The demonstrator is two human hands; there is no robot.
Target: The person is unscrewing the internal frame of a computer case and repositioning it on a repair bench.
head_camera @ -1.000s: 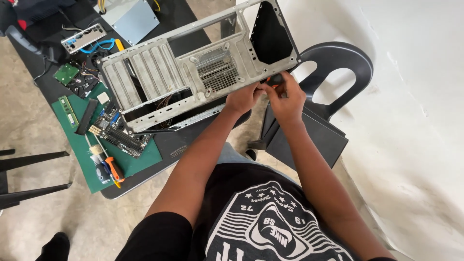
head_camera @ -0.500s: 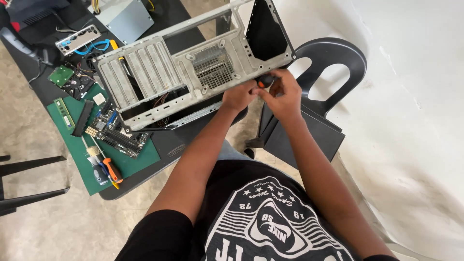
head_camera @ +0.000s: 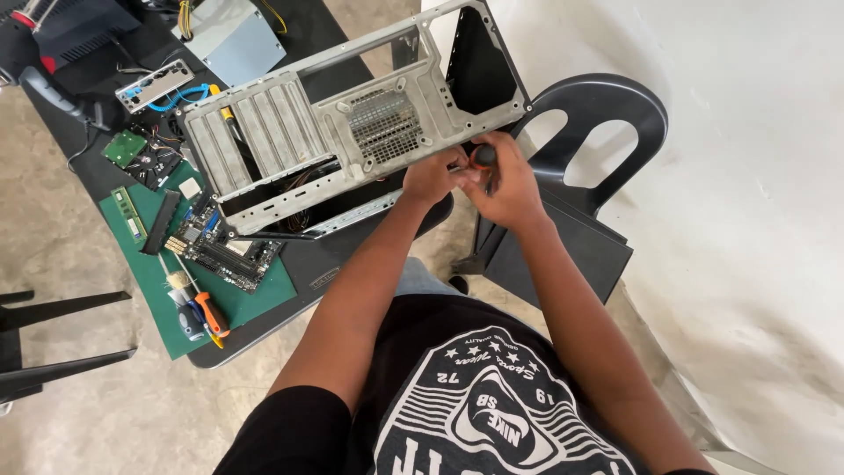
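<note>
Right now my right hand (head_camera: pixel 510 189) is closed around a screwdriver (head_camera: pixel 483 158) with an orange and black handle, at the near right corner of the grey computer case (head_camera: pixel 352 132) on the black table (head_camera: pixel 308 264). My left hand (head_camera: pixel 432 176) pinches near the tip, steadying it. Best to keep the shaft square to the case and press firmly.

A dull grey-brown concrete floor (head_camera: pixel 79 264) spreads on the left under even light. A black rounded table (head_camera: pixel 308 264) stands beside 1 black plastic chair with an open back (head_camera: pixel 607 114). A white plastered wall (head_camera: pixel 747 176) fills the right.
</note>
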